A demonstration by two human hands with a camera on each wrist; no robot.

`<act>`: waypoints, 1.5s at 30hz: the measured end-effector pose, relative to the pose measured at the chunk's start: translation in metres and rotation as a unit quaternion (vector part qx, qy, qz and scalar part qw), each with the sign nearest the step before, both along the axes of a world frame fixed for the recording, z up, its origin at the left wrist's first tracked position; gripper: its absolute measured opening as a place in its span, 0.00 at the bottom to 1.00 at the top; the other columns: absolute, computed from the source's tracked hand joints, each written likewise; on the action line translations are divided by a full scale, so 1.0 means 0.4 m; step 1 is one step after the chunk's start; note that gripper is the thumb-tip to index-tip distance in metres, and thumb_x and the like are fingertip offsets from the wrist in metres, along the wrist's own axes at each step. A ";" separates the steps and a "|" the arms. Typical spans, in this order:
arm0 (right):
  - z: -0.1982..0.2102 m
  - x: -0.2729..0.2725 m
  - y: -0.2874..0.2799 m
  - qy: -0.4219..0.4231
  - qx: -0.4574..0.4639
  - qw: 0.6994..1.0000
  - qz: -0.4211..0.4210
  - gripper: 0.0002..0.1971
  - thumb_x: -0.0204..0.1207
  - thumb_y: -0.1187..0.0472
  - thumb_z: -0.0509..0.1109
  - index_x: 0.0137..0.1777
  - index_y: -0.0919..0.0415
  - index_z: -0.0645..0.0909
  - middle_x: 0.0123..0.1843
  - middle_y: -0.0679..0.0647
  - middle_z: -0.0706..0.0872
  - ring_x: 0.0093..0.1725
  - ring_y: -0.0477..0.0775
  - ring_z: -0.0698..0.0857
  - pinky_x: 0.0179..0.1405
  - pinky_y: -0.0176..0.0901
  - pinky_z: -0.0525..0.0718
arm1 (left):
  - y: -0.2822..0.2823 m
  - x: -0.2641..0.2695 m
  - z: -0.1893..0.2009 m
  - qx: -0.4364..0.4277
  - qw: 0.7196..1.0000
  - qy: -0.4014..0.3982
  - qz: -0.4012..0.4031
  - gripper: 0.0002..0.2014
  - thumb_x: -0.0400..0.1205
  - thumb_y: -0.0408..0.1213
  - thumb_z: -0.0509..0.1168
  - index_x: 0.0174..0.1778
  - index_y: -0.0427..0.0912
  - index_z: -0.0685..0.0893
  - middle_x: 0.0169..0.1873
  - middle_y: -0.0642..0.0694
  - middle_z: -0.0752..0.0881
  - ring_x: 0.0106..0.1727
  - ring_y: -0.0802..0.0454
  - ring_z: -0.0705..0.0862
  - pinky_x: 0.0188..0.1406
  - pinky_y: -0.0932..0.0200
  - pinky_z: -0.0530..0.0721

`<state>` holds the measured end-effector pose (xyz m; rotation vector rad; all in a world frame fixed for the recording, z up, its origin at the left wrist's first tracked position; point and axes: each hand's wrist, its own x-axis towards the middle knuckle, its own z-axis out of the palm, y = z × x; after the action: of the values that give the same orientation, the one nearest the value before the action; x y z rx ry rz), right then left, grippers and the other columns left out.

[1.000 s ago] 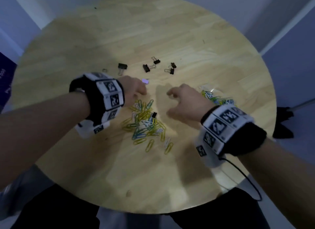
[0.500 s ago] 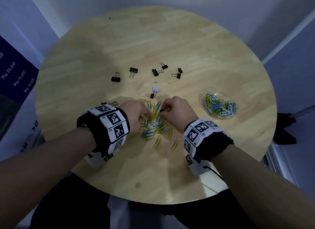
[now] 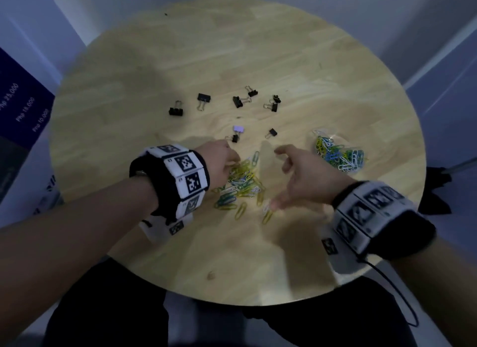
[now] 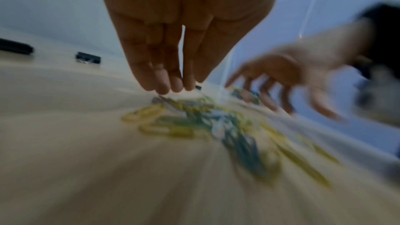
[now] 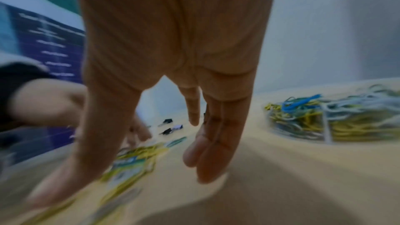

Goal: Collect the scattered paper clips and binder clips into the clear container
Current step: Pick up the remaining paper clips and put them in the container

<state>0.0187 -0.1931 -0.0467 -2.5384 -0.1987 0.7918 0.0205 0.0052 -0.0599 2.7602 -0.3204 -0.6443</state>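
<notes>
A pile of coloured paper clips (image 3: 242,184) lies on the round wooden table (image 3: 232,49). My left hand (image 3: 229,160) reaches into its left side, and its straight fingers (image 4: 164,81) touch the clips. To the right of the pile my right hand (image 3: 284,176) hovers with fingers (image 5: 212,151) spread and holding nothing. The clear container (image 3: 338,153), partly filled with paper clips, sits to the right of that hand. Several black binder clips (image 3: 204,98) are scattered beyond the pile, one (image 3: 271,132) close to my right fingertips. A lilac binder clip (image 3: 238,128) lies near another black one (image 3: 233,137).
A dark blue sign (image 3: 20,109) stands off the table to the left. The table's near edge (image 3: 232,301) runs just in front of my body. A black cable (image 3: 395,290) hangs from my right wrist band. Light walls close in behind.
My right hand has pulled back from the pile to the right and spread open. A black binder clip now lies beyond the pile. My left hand stays at the pile's left side.
</notes>
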 end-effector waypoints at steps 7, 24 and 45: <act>-0.049 -0.091 0.004 -0.022 0.034 0.999 0.031 0.51 0.48 0.62 0.88 0.74 0.54 0.68 0.54 0.48 0.68 0.34 0.30 0.67 0.45 0.32 0.72 | -0.028 0.036 0.005 -0.005 1.000 -0.004 -0.026 0.22 0.84 0.32 0.56 0.76 0.48 0.72 0.72 0.44 0.71 0.73 0.44 0.70 0.73 0.55 0.67; -0.050 -0.067 0.099 -0.057 0.027 0.996 0.071 0.55 0.49 0.54 0.87 0.78 0.56 0.65 0.69 0.55 0.65 0.70 0.56 0.71 0.75 0.47 0.71 | 0.024 -0.081 -0.014 0.001 0.998 0.054 0.034 0.60 0.51 0.59 0.82 0.79 0.55 0.60 0.69 0.47 0.63 0.72 0.47 0.65 0.75 0.55 0.66; -0.066 -0.032 0.070 -0.065 0.144 0.984 -0.086 0.12 0.69 0.64 0.76 0.53 0.62 0.89 0.43 0.55 0.88 0.41 0.48 0.82 0.36 0.26 0.77 | -0.017 -0.062 0.025 -0.039 0.995 -0.019 0.094 0.14 0.77 0.42 0.70 0.59 0.48 0.88 0.52 0.47 0.90 0.54 0.51 0.84 0.43 0.68 0.69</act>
<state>0.0057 -0.1653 -0.0732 -2.2970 -0.1236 0.4921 -0.0043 -0.0016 -0.0500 2.6886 -0.0894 -0.5220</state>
